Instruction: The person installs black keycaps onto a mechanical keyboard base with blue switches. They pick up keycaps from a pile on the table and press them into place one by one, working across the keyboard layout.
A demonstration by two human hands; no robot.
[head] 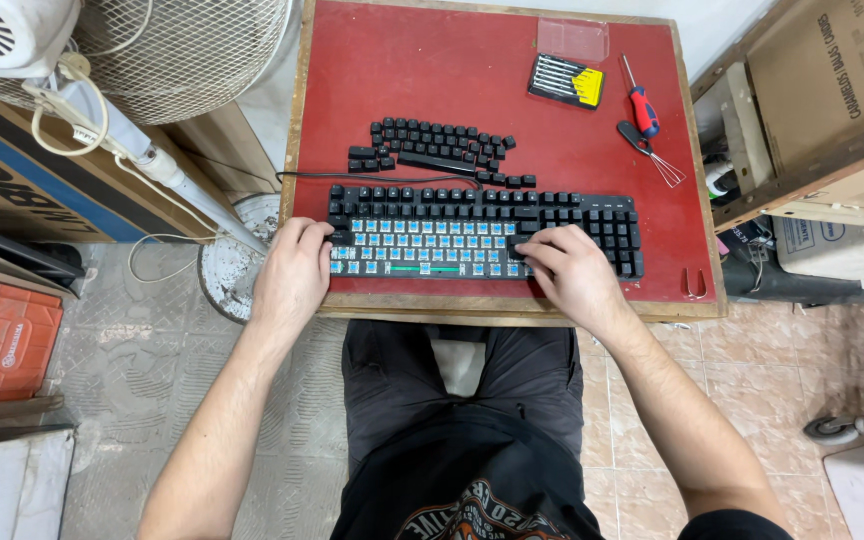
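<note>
Keyboard (482, 232) lies near the front edge of a red-topped table (512, 70), most middle keycaps off and blue switches bare. Left hand (294, 275) curls loosely over its left end, steadying it. Right hand (570, 272) rests on the right half, fingertips (524, 250) pinched together at one black keycap — whether gripped or only pressed, hard to tell. Loose keycaps (437, 148) sit just beyond the keyboard; farther right lie a bit set (566, 80), red screwdriver (640, 105) and wire keycap puller (652, 152).
</note>
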